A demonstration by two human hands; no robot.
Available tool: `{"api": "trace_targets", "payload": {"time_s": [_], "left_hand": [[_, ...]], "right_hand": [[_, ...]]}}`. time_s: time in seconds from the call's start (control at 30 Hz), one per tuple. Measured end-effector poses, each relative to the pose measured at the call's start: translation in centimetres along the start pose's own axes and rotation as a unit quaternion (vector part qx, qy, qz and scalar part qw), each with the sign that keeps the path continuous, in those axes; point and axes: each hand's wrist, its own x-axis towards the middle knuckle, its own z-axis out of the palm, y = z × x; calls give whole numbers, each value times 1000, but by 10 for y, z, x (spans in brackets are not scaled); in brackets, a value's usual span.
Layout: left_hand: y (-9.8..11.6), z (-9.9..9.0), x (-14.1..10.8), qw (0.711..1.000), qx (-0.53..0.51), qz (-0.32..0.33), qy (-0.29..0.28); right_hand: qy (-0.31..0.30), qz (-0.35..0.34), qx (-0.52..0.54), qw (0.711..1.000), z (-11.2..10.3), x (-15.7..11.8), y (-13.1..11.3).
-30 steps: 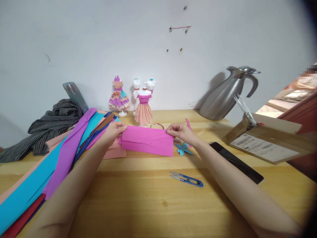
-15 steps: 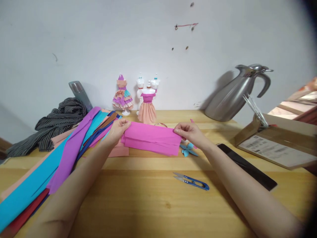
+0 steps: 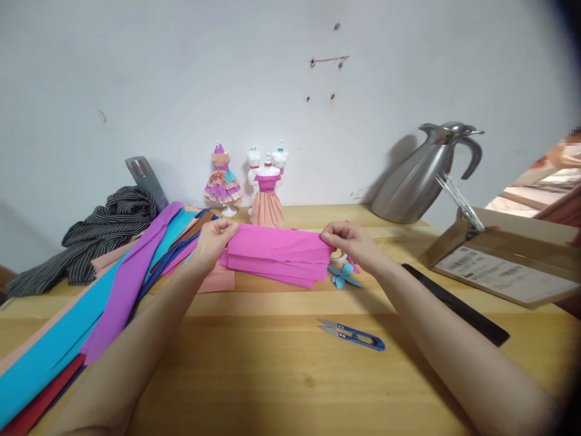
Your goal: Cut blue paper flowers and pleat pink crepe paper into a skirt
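A folded piece of pink crepe paper [image 3: 276,251], with several uneven layers, stretches between my two hands above the table. My left hand [image 3: 215,239] pinches its upper left corner between thumb and fingers. At the upper right corner, my right hand [image 3: 347,239] pinches it the same way. Just below my right hand lies a blue paper flower [image 3: 344,277], beside a partly hidden roll of tape [image 3: 338,257]. Blue thread snips [image 3: 351,335] rest on the table nearer to me. A flat peach paper piece [image 3: 218,281] lies partly under the pink one.
Long coloured paper strips [image 3: 104,297] and a striped cloth [image 3: 113,224] cover the left side. Small dress forms in paper dresses [image 3: 267,203] stand by the wall. A steel jug [image 3: 408,175], a cardboard box [image 3: 503,257] and a black phone [image 3: 458,306] are on the right.
Both hands keep their pinch on the pink crepe paper, whose lower layers now hang more fanned out. The view has shifted slightly, and more of the tape roll shows.
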Motion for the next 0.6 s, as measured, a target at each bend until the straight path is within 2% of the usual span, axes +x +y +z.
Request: {"api": "trace_targets", "payload": {"time_s": [0.2,0.43,0.6], "left_hand": [[-2,0,1,1000,-14,13,0],[-5,1,0,999,-43,-14,-24],[-7,3,2,1000,-9,-3,9]], "right_hand": [[-4,-2,0,1000,1,0,-1],[-11,6,-10,1000,0,-1,-4],[-5,-4,-4,1000,3,1,1]]}}
